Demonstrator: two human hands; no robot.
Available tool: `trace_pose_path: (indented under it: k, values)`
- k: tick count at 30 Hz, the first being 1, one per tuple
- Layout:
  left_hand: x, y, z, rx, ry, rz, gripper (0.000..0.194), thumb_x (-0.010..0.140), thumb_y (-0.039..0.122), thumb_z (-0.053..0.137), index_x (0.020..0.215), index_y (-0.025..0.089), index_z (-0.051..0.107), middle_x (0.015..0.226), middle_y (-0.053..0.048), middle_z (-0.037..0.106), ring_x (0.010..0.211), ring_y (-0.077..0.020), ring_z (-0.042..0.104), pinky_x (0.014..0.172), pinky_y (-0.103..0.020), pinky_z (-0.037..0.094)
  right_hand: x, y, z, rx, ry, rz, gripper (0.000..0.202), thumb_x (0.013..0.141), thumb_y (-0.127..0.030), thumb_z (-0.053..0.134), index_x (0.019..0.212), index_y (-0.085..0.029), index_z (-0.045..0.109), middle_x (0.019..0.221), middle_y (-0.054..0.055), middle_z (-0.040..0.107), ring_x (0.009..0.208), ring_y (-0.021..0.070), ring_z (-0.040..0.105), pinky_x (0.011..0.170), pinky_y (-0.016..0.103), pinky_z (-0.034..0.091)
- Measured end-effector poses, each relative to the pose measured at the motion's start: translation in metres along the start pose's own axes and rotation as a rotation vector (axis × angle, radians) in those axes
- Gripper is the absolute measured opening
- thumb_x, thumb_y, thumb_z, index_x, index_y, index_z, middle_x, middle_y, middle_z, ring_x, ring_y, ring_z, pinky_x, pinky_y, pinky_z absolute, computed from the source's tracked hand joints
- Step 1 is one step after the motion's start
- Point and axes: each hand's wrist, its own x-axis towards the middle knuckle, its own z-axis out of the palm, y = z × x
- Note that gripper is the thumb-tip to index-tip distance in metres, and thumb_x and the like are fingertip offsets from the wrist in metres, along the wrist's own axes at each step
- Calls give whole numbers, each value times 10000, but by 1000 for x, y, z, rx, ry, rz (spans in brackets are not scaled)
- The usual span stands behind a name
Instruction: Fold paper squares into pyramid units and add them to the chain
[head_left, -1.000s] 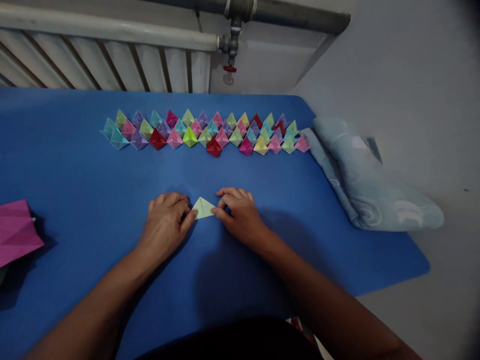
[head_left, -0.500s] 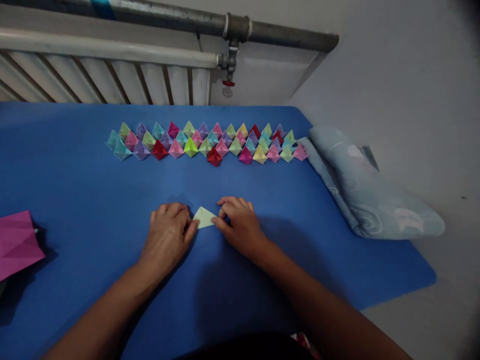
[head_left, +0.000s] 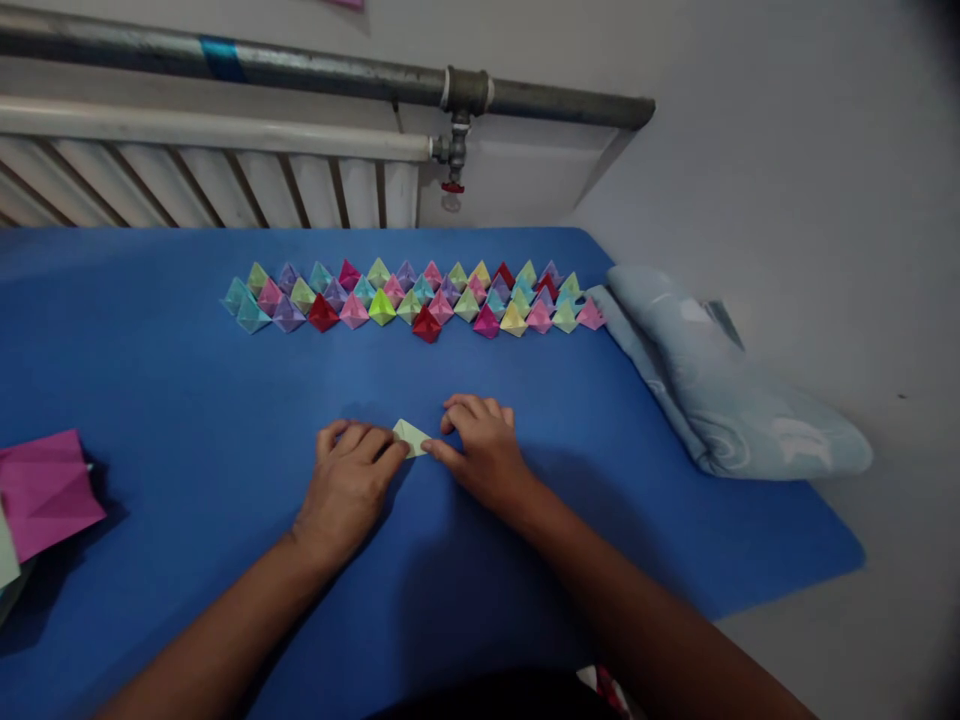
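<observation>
Both forearms reached forward, converging. The left hand point(head_left: 351, 475) lay palm down, thumb and bent fingers holding the pale green paper point(head_left: 409, 436) flat on the blue table point(head_left: 225, 450); the right hand point(head_left: 484, 445), fingers curled, touched its right corner with the thumb, any pinch unclear. Beyond stood folded pieces point(head_left: 382, 307).

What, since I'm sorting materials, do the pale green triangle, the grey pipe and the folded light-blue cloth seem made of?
Pale green triangle: likely paper, matte, going by its straight edges and crisp crease.
Grey pipe: likely metal, by its patchy, dull sheen.
Folded light-blue cloth: soft-looking fabric, matte, by its rounded folds; cotton or fleece is unclear.
</observation>
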Motion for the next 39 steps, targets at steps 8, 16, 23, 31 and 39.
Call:
trace_pose_path:
  k: [8,16,23,31,39]
  values:
    - [-11,13,-3,115,38,55,360,907,24,381,1104,118,667,1020,-130,723,912,-282,634,915,-551,402,-3,-1,-13,-43,-28,-65,216,872,-255,618,1084,-230,647,1242,87,638,1126,284,496,931,454,329]
    - [-19,15,-1,166,7,33,427,869,16,383,1160,140,670,1123,-136,709,988,-308,624,968,-593,389,-9,-18,-5,-89,-279,-404,474,920,-102,432,1364,-240,528,1399,51,566,1221,267,437,980,452,325]
    - [-35,19,-1,147,-25,-37,458,895,39,340,1230,109,643,1184,-159,693,1094,-326,589,1021,-604,334,-10,-19,-5,-174,-316,-359,464,942,-97,416,1366,-247,529,1445,42,524,1237,269,433,952,455,301]
    - [-59,22,-12,173,-36,-209,434,898,52,334,1186,60,659,1196,-193,678,1086,-355,584,1012,-593,316,-10,-24,-8,-209,-363,-353,515,902,-46,418,1378,-218,515,1468,36,498,1239,280,421,944,456,281]
    - [1,-3,-1,-240,-63,-198,310,925,132,393,1056,141,673,1042,-127,664,903,-227,615,818,-362,488,-10,-24,-5,-228,-324,-368,451,952,-78,382,1336,-235,559,1419,31,546,1200,280,422,939,454,276]
